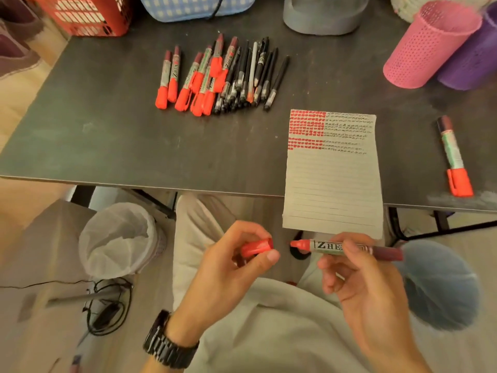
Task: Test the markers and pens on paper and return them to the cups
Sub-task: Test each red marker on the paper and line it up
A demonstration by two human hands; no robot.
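Both hands are off the table, down over the lap on the near side of the table edge. The left hand pinches a red cap between thumb and curled fingers. The right hand grips an uncapped red marker around its barrel, held roughly level with the tip pointing left at the cap. Tip and cap are close but not touching.

The lined paper sits right of centre, and its near part hangs out past the near edge of the dark table. Red dashes and black scribbles fill its far rows, while the near rows are blank.

At the far middle there's a pile of red markers right up against a bunch of black pens. Bare tabletop runs between that pile and the near edge, left of the paper.

One capped marker lies alone right of the paper, with its red cap close to the near edge.

The pink cup and purple cup are side by side at the far right. I can't tell if they're upright or tipped.

A red basket and a blue basket line the far edge. On the floor to the near left are a lined bin and some cables.
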